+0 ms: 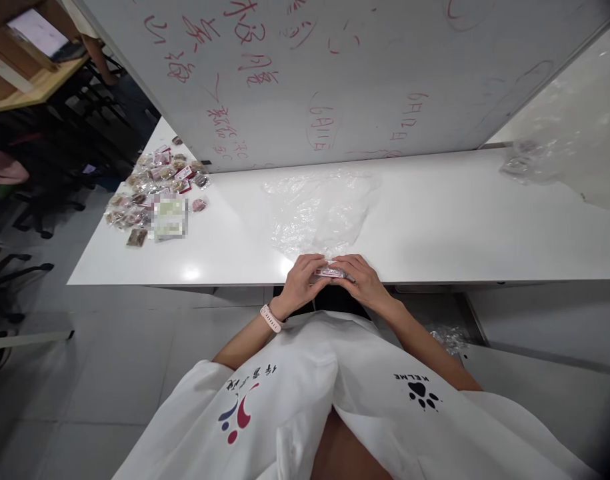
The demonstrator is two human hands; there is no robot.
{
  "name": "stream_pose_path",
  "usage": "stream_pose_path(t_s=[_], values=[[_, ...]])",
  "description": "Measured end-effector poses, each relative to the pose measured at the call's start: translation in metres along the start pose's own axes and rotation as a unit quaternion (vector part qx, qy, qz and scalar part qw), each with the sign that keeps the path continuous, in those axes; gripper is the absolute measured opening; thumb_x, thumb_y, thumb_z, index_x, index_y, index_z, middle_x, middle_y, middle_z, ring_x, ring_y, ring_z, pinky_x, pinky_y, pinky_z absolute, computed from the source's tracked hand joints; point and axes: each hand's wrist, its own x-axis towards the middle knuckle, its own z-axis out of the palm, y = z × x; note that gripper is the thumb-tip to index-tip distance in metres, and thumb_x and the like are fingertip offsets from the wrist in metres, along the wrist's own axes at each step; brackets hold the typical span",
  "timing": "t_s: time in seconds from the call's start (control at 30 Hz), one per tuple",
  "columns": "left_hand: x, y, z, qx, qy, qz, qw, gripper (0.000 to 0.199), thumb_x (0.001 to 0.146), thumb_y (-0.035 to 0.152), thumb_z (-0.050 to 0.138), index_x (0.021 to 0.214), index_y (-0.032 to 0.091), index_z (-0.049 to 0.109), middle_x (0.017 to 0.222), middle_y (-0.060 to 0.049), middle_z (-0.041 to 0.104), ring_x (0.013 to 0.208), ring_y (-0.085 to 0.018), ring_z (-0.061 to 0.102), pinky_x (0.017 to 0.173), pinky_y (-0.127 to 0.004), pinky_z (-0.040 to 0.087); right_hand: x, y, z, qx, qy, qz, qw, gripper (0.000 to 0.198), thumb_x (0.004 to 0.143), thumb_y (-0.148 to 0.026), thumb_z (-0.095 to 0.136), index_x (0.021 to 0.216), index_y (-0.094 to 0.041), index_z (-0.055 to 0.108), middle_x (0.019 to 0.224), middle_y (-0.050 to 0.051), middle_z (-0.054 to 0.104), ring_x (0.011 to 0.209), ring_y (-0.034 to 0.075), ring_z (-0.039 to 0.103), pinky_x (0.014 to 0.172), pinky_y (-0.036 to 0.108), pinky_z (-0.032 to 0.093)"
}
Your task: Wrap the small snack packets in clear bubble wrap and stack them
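Observation:
Both my hands meet at the front edge of the white table, closed on a small clear plastic packet with a red-and-white label. My left hand, with a pale pink watch band on its wrist, grips the packet's left end. On the other end, the fingers and thumb of my right hand press from above and below. The fingers hide much of the packet, so its contents cannot be made out. Just beyond my fingertips a crumpled clear plastic bag lies flat on the table.
At the table's left end sits a pile of small wrapped packets, several with red labels. A whiteboard with red writing stands along the back. More clear plastic lies at the right. A person's arm and office chairs appear at the left.

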Motion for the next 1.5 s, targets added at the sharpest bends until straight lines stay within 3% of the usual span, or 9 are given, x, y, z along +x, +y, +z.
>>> stream_pose_path(t_s=[0.17,0.3,0.5,0.63,0.87,1.0,1.27,1.37,1.5], values=[[-0.012,-0.003,-0.016,-0.055,0.270,-0.298,0.914,0.042,0.086,0.030,0.070,0.124,0.026,0.052,0.132,-0.013,0.051,0.126,-0.025,0.052,0.098,-0.044,0.053,0.000,0.002,0.005,0.021,0.012,0.011,1.000,0.024,0.098,-0.031,0.054,0.118,-0.027,0.067,0.122,0.009,0.067,0.111,0.026,0.061,0.093,0.047,0.053],[-0.010,-0.021,-0.033,-0.283,0.257,-0.463,0.800,0.049,0.086,0.032,0.070,0.128,0.031,0.044,0.137,-0.013,0.048,0.120,-0.023,0.060,0.092,-0.039,0.058,0.000,0.001,0.004,0.035,0.005,0.026,0.999,0.024,0.098,-0.033,0.054,0.116,-0.028,0.069,0.122,0.009,0.068,0.109,0.027,0.061,0.093,0.049,0.053],[0.025,-0.029,-0.028,-0.408,0.197,-0.472,0.756,0.052,0.076,0.024,0.080,0.118,0.025,0.050,0.110,-0.007,0.065,0.094,-0.016,0.070,0.089,-0.037,0.058,0.004,0.000,0.001,0.046,-0.018,0.030,0.998,0.024,0.098,-0.036,0.053,0.114,-0.028,0.069,0.122,0.009,0.068,0.110,0.027,0.061,0.094,0.050,0.053],[0.045,-0.009,0.000,-0.411,0.139,-0.428,0.793,0.039,0.072,0.022,0.081,0.103,0.017,0.058,0.089,-0.006,0.073,0.087,-0.017,0.071,0.087,-0.036,0.056,0.006,0.005,0.002,0.043,-0.022,0.016,0.999,0.022,0.098,-0.036,0.053,0.112,-0.027,0.069,0.121,0.009,0.068,0.110,0.027,0.061,0.094,0.048,0.052],[0.035,0.016,0.007,-0.189,-0.085,-0.144,0.968,0.018,0.091,0.030,0.063,0.107,0.021,0.065,0.102,-0.006,0.073,0.097,-0.019,0.071,0.094,-0.040,0.054,0.006,0.011,0.002,0.008,-0.016,-0.001,1.000,0.018,0.096,-0.033,0.055,0.103,-0.025,0.070,0.105,0.008,0.072,0.102,0.027,0.062,0.092,0.049,0.049],[0.018,-0.001,-0.005,-0.110,-0.151,0.003,0.982,0.049,0.090,0.035,0.068,0.134,0.023,0.051,0.128,-0.013,0.065,0.119,-0.025,0.063,0.098,-0.043,0.054,0.008,0.008,-0.001,0.053,-0.035,0.024,0.998,0.021,0.097,-0.039,0.055,0.104,-0.028,0.072,0.099,0.007,0.073,0.096,0.026,0.064,0.088,0.047,0.051],[0.011,-0.006,0.014,0.012,-0.135,0.082,0.987,0.033,0.097,0.021,0.053,0.130,0.023,0.052,0.122,-0.012,0.069,0.121,-0.024,0.064,0.101,-0.048,0.053,0.040,0.011,-0.071,0.174,-0.008,0.170,0.970,0.030,0.093,-0.050,0.059,0.097,-0.025,0.075,0.105,0.006,0.073,0.090,0.023,0.068,0.083,0.042,0.056],[0.013,-0.004,0.013,0.021,-0.146,0.094,0.985,0.030,0.097,0.016,0.052,0.126,0.023,0.054,0.126,-0.011,0.068,0.123,-0.023,0.063,0.102,-0.046,0.054,0.098,0.003,-0.087,0.109,0.039,0.092,0.989,0.030,0.097,-0.044,0.052,0.107,-0.025,0.072,0.110,0.007,0.071,0.090,0.022,0.067,0.085,0.042,0.054],[0.013,-0.002,0.012,0.027,-0.138,0.103,0.985,0.028,0.095,0.010,0.050,0.121,0.022,0.055,0.126,-0.011,0.068,0.123,-0.023,0.063,0.101,-0.045,0.054,0.195,-0.014,-0.047,0.031,-0.153,-0.047,0.987,0.041,0.091,-0.045,0.063,0.128,-0.028,0.064,0.131,0.006,0.063,0.121,0.029,0.058,0.099,0.046,0.046]])
